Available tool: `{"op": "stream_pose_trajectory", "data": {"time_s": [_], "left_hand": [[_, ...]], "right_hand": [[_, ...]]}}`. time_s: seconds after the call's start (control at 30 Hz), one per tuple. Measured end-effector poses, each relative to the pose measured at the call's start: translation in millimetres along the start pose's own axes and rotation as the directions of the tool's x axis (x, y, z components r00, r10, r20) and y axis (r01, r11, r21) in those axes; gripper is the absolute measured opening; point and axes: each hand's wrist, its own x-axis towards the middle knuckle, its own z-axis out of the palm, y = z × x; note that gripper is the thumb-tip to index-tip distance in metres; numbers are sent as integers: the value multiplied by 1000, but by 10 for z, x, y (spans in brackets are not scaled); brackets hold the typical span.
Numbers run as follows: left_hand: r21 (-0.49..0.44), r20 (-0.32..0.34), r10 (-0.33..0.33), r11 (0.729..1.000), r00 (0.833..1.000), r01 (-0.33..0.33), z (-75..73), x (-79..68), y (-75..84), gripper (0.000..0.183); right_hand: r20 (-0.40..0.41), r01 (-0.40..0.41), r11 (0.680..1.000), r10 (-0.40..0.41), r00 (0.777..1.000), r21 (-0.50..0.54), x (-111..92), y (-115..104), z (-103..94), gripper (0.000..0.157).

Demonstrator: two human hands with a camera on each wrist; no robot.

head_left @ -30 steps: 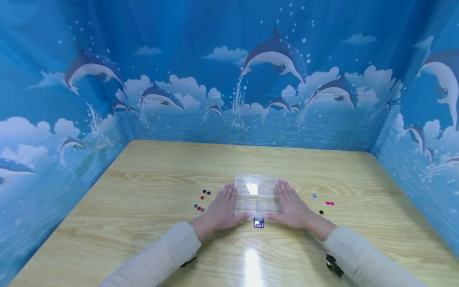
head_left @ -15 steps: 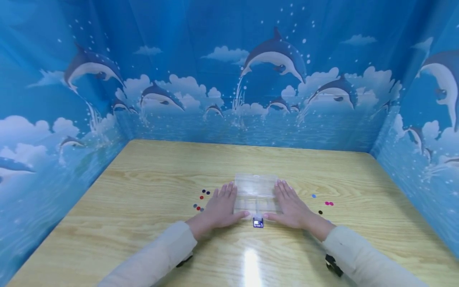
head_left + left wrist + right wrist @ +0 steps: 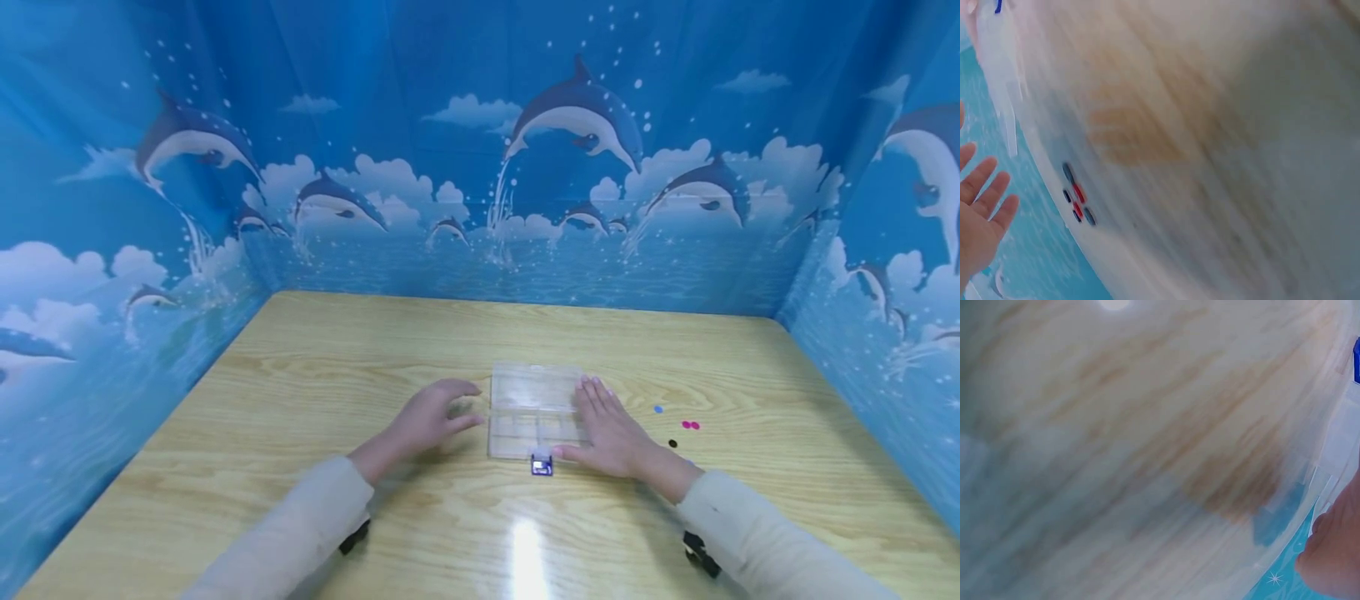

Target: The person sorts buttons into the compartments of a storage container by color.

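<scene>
A clear plastic compartment box (image 3: 513,427) lies with its transparent lid (image 3: 528,383) folded back, away from the person. At its near edge sits a small blue-rimmed clasp (image 3: 542,465). My right hand (image 3: 611,435) rests along the box's right side, fingers straight, thumb near the clasp. My left hand (image 3: 426,417) is off the left side, fingers loosely bent and holding nothing, with a gap to the box. Small dark, red and grey discs (image 3: 1079,194) show in the left wrist view; the left hand hides them in the head view.
To the right of the box lie a blue disc (image 3: 658,409), two pink discs (image 3: 691,425) and a black disc (image 3: 672,443). Another blue disc is partly hidden by the right wrist. A dolphin-printed curtain (image 3: 450,250) borders the wooden table (image 3: 360,333).
My left hand has left the box's left side and moved left, its fingers now bent, covering the discs there in the head view. The right hand and the box have stayed put.
</scene>
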Motion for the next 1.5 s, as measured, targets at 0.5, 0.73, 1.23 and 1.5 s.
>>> {"op": "stream_pose_trajectory", "data": {"time_s": [0.5,0.73,1.23,1.5], "left_hand": [[-276,-56,-146,953,988,125,-220,-17,-244,36],[-331,-84,-173,934,981,137,-293,-25,-377,37],[-340,-5,-227,916,974,212,-345,-18,-603,36],[-313,1,-242,921,970,230,-330,-3,-621,33]], "right_hand": [[-3,3,1000,-3,1000,-1,12,21,21,98],[-9,2,1000,-2,1000,-12,19,13,18,98],[2,-3,1000,3,1000,-13,18,26,26,99],[-3,0,1000,0,1000,-7,12,19,18,98]]}}
